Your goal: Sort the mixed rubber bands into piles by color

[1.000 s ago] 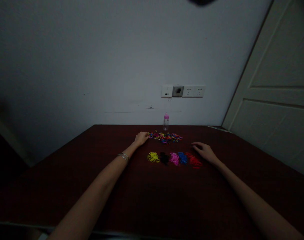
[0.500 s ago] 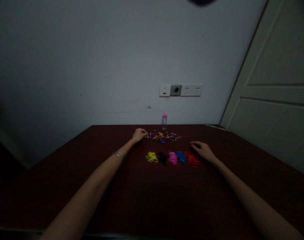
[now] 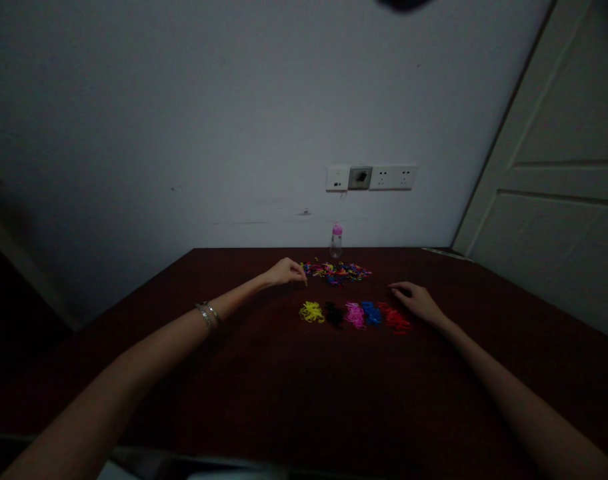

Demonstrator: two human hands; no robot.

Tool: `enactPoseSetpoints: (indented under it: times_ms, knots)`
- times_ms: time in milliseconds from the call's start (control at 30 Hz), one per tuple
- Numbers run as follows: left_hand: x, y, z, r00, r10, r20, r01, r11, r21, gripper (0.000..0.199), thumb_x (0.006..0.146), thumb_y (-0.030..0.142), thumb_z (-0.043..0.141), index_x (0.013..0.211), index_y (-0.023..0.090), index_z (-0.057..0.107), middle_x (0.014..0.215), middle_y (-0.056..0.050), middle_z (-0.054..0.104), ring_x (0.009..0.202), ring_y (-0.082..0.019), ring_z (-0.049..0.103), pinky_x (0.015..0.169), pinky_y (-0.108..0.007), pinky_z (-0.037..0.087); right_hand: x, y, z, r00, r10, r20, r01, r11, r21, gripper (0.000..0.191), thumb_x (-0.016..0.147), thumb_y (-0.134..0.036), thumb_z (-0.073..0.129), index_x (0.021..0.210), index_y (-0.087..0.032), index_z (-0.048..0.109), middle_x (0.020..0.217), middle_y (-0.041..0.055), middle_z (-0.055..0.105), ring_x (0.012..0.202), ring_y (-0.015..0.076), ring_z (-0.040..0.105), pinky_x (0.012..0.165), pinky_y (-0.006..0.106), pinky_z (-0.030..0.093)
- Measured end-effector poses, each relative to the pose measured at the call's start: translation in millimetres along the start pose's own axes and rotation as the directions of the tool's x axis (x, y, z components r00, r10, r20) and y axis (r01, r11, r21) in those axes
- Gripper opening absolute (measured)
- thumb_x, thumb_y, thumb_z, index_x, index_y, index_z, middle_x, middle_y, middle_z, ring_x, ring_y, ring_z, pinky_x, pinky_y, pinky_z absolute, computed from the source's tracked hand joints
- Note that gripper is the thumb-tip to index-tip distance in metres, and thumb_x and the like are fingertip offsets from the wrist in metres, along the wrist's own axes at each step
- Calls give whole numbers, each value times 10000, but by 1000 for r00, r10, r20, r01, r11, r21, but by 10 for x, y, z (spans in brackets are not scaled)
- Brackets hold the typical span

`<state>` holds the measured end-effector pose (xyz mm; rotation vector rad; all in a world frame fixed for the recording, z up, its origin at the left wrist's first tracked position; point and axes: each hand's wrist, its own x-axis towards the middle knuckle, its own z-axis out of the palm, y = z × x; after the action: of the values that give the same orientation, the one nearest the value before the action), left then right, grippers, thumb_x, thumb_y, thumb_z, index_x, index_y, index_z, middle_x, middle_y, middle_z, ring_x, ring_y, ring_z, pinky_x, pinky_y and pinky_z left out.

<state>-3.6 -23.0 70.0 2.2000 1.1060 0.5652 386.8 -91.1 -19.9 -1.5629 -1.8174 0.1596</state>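
Observation:
My left hand (image 3: 285, 272) is pinched at the left end of a mixed heap of coloured rubber bands (image 3: 334, 271). Between its fingertips is a small yellow rubber band (image 3: 306, 283), only partly visible. In front of the heap lies a row of single-colour piles: yellow bands (image 3: 312, 312), black bands (image 3: 334, 314), pink bands (image 3: 355, 315), blue bands (image 3: 371, 313) and red bands (image 3: 395, 319). My right hand (image 3: 418, 300) rests on the table just behind and right of the red pile, fingers loosely stretched and holding nothing.
A clear bottle with a pink cap (image 3: 337, 242) stands behind the mixed heap, close to the wall. All of this is on a dark red table (image 3: 294, 393). Wall sockets (image 3: 371, 178) sit above it, and a white door (image 3: 564, 193) is at the right.
My left hand has drawn slightly back from the heap towards the yellow pile, a yellow rubber band now showing at its fingertips. My right hand stays by the red pile. The view has shifted slightly.

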Motion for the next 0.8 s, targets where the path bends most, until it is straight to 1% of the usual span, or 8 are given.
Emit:
enactPoseSetpoints:
  times_ms: [133,233,367,500,567,633,700,800]
  knots:
    - [-189,153,64,986,3,164,4,999,-39,234,642,313,652,750,120,728,533,-10,568,493,-87,437,487,-208,308,1,19,-2,1000,-17,9,17,1000,-7,312,777,-346,481,957,-190,683,1008,79,679,937,232,622,876,359,460]
    - [-303,244,122,968,5,252,10,998,-60,223,638,304,662,751,123,725,507,-4,550,486,-85,437,474,-203,297,3,29,2,1000,-18,7,18,1000,-8,301,773,-343,488,947,-198,685,1002,73,681,934,232,622,873,357,461]
    - [-369,286,188,952,-2,307,30,996,-85,217,621,274,675,763,116,722,503,3,553,472,-74,431,473,-195,298,0,25,2,1000,-14,10,14,1000,-13,308,776,-345,478,949,-189,679,1014,80,677,937,227,620,880,360,456]
    - [-362,241,205,945,8,327,25,995,-98,224,614,264,679,775,113,716,501,13,546,469,-66,431,476,-188,299,-6,5,-10,1000,-10,23,11,1000,-19,337,782,-362,464,959,-168,674,1031,97,669,959,230,612,896,364,446]
    - [-333,187,191,949,12,316,22,995,-102,225,619,270,674,775,114,715,502,12,544,472,-68,430,474,-188,296,-7,-4,-16,999,-11,30,12,1000,-22,342,786,-367,459,965,-168,672,1037,97,666,963,230,609,896,363,446]
    - [-281,106,161,960,10,279,24,993,-116,231,626,284,664,769,109,713,503,9,541,471,-71,427,471,-193,294,-7,-12,-19,999,-10,33,11,999,-30,340,790,-367,456,965,-171,671,1034,94,666,956,228,610,890,361,449]
    - [-205,1,121,982,-10,190,37,990,-136,238,641,301,643,752,102,710,492,8,528,463,-75,418,466,-200,291,-7,-16,-18,999,-1,34,2,999,-40,333,788,-362,460,962,-172,672,1026,94,667,947,226,614,883,360,452]
    - [-77,-177,58,997,-77,-7,75,986,-147,254,670,319,598,731,96,703,444,19,481,438,-76,394,450,-206,265,-8,-10,-12,1000,-3,29,4,999,-44,321,788,-353,466,958,-176,673,1019,91,671,942,224,616,883,361,452]
